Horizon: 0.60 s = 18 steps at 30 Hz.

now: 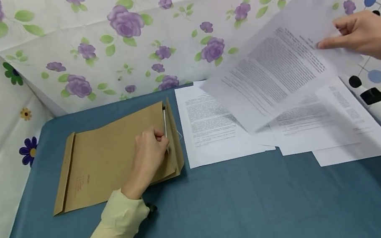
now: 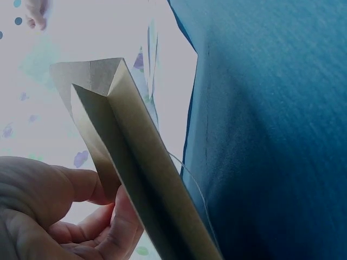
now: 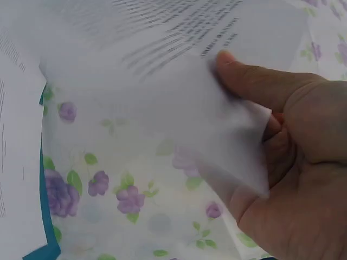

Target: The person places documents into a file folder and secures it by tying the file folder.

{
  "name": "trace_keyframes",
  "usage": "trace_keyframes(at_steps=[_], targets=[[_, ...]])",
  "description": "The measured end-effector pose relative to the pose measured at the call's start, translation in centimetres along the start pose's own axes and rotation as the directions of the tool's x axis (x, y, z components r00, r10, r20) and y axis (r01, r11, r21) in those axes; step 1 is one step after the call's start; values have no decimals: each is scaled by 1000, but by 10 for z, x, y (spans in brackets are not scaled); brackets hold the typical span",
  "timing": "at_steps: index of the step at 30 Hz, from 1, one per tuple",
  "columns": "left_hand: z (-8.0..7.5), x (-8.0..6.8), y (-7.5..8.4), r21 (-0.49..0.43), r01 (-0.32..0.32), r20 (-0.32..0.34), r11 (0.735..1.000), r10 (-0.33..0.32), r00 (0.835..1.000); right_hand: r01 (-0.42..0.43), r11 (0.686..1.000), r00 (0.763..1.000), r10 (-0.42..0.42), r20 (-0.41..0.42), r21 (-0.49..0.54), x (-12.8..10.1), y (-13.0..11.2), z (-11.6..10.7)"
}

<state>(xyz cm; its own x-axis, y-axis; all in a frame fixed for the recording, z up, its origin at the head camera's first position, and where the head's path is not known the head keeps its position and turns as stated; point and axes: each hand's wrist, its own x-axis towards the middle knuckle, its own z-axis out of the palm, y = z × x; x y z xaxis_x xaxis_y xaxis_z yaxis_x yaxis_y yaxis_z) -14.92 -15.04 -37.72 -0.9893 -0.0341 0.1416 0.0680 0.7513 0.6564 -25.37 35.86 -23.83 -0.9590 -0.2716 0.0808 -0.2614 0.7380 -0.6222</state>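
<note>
A brown paper envelope (image 1: pixel 113 158) lies on the blue tablecloth (image 1: pixel 230 214) at the left. My left hand (image 1: pixel 150 149) rests on its right end and pinches the open mouth; in the left wrist view the envelope's edge (image 2: pixel 135 157) stands lifted between thumb and fingers (image 2: pixel 81 187). My right hand (image 1: pixel 363 37) holds a printed sheet (image 1: pixel 277 69) in the air at the right, pinched at its corner. The right wrist view shows the thumb (image 3: pixel 255 81) pressed on that sheet (image 3: pixel 179 70).
Several printed sheets (image 1: pixel 215 127) lie spread on the cloth to the right of the envelope, one near the right edge (image 1: pixel 354 137). Floral fabric walls (image 1: pixel 130 36) close in the back and the left side.
</note>
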Motion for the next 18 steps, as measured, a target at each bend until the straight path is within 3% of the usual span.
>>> trace_keyframes(at_steps=[3,6,9,13,18], targets=[[0,0,1,3,-9,-4,1000,9,1000,23,984,999,-18,-31,179,-3,-4,0],[-1,0,1,10,-13,-5,1000,13,1000,18,927,998,9,-70,374,-3,-10,4],[-1,1,1,11,-11,-3,1000,11,1000,13,805,994,55,-96,593,-2,-17,11],[0,2,1,6,-9,2,1000,9,1000,7,608,993,87,-74,794,-1,-30,25],[0,1,-1,0,-4,1,1000,4,1000,-31,554,988,141,-57,832,0,-48,48]])
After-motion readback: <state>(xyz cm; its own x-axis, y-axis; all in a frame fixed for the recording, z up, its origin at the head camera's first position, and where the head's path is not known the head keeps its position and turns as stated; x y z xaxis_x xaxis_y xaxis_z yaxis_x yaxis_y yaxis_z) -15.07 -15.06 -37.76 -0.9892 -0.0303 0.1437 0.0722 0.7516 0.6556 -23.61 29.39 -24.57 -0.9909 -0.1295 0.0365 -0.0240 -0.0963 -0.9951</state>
